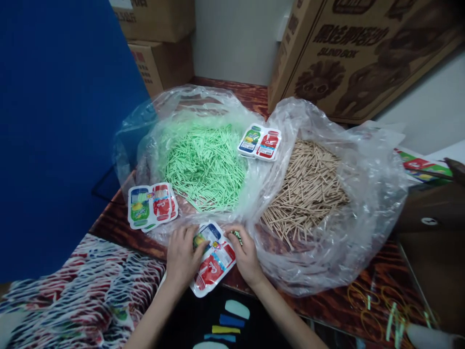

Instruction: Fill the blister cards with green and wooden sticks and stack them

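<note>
My left hand [184, 254] grips a double bottle-shaped packet [214, 264], printed with a green-and-blue soda bottle and a red cola bottle. The packet lies tilted above the table's front edge. At its upper right edge, my right hand [244, 253] is closed round a small bunch of thin green sticks [237, 236], with only their ends showing. Beyond my hands, a clear plastic bag [203, 99] spreads open round a heap of light green sticks [207, 167]. A second clear bag [378, 194] to the right surrounds brown sticks [312, 186].
Matching packets [152, 206] lie at the left bag's front, and another packet [259, 142] lies between the bags. Many stacked packets [90, 295] fill the lower left. A blue panel [65, 121] stands left; rubber bands [370, 322] lie lower right. Cardboard boxes [327, 58] stand behind.
</note>
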A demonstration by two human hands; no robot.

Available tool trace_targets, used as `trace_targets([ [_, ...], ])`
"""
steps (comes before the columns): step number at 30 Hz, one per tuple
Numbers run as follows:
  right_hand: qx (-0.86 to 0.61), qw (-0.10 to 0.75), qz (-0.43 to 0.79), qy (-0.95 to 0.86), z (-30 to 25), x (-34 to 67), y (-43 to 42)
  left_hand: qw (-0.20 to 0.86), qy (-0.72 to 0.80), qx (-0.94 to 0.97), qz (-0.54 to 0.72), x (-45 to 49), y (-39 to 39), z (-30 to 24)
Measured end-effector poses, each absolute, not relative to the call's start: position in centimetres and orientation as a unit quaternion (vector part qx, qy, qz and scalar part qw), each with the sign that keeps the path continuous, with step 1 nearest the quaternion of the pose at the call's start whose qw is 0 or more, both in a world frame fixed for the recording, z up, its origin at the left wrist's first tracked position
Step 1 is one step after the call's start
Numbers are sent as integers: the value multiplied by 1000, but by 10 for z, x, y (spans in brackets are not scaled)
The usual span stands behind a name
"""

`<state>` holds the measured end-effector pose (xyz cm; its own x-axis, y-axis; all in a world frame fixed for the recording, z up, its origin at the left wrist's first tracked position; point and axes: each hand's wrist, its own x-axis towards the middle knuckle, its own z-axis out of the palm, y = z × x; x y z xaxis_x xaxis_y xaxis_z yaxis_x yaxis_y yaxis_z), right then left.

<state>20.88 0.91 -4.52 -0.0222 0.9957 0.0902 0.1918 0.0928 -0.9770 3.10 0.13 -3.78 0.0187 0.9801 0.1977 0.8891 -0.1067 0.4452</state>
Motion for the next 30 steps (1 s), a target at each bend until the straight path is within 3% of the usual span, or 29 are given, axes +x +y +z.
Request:
trace_targets([
  [9,-494,462,510,-531,-48,214,6,136,687,656,281,29,7,-50],
  [16,-478,490,480,-547,-46,216,12,159,659,682,276,21,12,-45],
  [26,-486,463,470,-573,-55,217,16,140,612,710,319,5,14,-39],
  [30,-485,452,474,-579,-52,217,17,177,632,666,356,-2,13,-29],
])
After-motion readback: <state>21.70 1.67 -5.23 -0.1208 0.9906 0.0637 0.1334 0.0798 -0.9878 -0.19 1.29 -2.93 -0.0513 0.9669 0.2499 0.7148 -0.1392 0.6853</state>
